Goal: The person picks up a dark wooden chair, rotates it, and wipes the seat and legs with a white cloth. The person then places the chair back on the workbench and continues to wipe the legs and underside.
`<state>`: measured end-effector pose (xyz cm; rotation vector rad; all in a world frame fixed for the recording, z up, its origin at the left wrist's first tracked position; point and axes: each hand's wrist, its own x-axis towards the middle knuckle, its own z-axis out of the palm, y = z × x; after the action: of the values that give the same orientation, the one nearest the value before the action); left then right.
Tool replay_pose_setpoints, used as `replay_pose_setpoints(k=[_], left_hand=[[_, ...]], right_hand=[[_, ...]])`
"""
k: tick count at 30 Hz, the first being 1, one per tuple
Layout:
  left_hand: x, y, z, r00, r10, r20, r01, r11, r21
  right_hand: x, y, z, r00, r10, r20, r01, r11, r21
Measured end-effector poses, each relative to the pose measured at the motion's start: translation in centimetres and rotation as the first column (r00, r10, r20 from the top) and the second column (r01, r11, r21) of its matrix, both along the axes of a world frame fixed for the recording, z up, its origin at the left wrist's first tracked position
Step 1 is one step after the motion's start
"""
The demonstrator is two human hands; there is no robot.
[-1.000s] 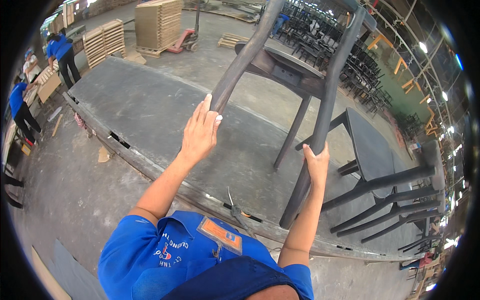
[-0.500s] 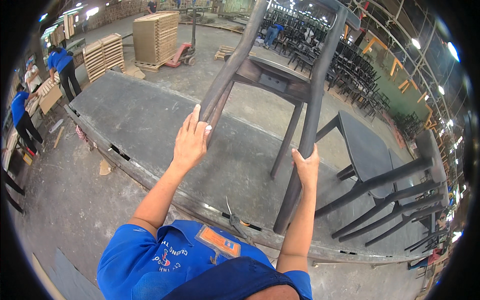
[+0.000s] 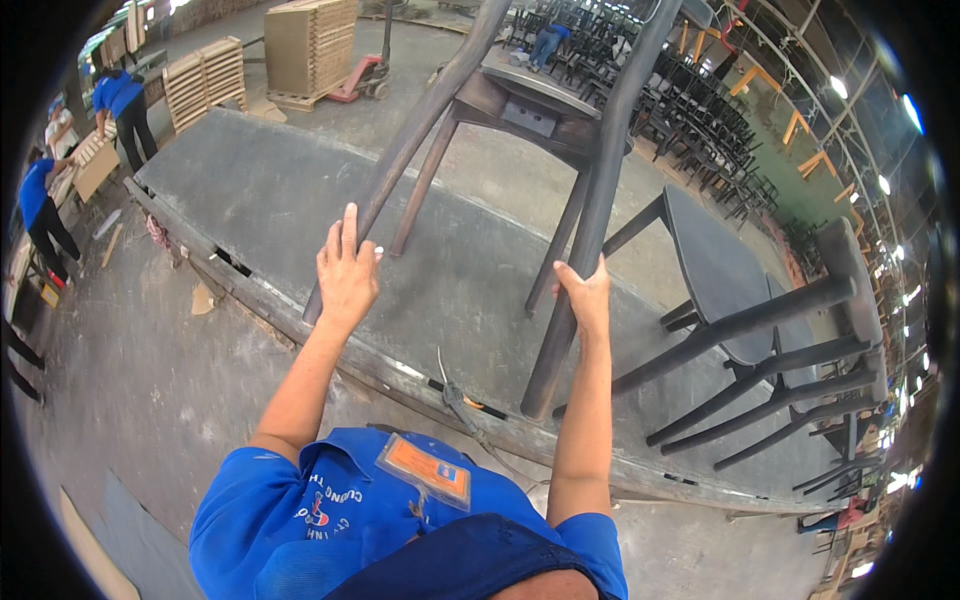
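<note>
A dark wooden chair (image 3: 570,135) stands on a long dark-topped table (image 3: 245,165) in front of me, its seat frame high and its top cut off by the upper rim. My left hand (image 3: 347,270) lies over the chair's left near leg, index finger stretched along it and thumb to the right. The foot of that leg shows just below the hand. Around the right near leg, my right hand (image 3: 583,295) is closed, with its thumb across the front. A plate with small holes (image 3: 530,118) is visible on the seat frame. Some of my left fingers are hidden.
More dark chairs (image 3: 725,280) crowd the table's right end. A hand tool with a hose (image 3: 458,397) hangs at the near edge. Beyond are stacked panels (image 3: 312,50), a red pallet jack (image 3: 358,80) and many chairs. People in blue shirts (image 3: 120,95) work at the far left.
The whole view has shifted somewhat. My left hand sits farther left, and the foot of the left near leg now shows below it. My right hand remains on its leg.
</note>
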<state>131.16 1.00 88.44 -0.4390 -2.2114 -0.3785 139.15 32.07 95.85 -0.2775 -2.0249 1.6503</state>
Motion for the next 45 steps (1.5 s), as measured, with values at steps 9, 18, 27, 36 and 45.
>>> replay_pose_setpoints(k=[9, 18, 27, 36, 45], left_hand=[[1.8, -1.1, -1.5, 0.996, 0.083, -0.013, -0.083, 0.997, 0.000], [4.8, -2.8, -4.3, 0.995, 0.080, 0.059, -0.086, 0.991, 0.098], [7.6, -4.7, -7.2, 0.994, 0.075, 0.080, -0.084, 0.990, 0.116], [6.7, -4.9, -6.2, 0.997, 0.021, 0.075, -0.031, 0.990, 0.137], [4.3, -5.1, -3.9, 0.996, -0.032, 0.083, 0.021, 0.992, 0.122]], right_hand=[[2.2, -0.7, -2.6, 1.000, 0.020, -0.012, -0.021, 0.997, -0.079], [6.6, -2.3, -6.6, 0.996, 0.084, 0.017, -0.082, 0.992, -0.093], [7.4, -3.3, -7.8, 0.995, 0.093, 0.040, -0.087, 0.987, -0.136], [6.9, -3.4, -6.8, 0.996, 0.086, 0.018, -0.082, 0.987, -0.141], [4.3, -2.9, -4.4, 0.999, 0.051, 0.011, -0.049, 0.989, -0.143]])
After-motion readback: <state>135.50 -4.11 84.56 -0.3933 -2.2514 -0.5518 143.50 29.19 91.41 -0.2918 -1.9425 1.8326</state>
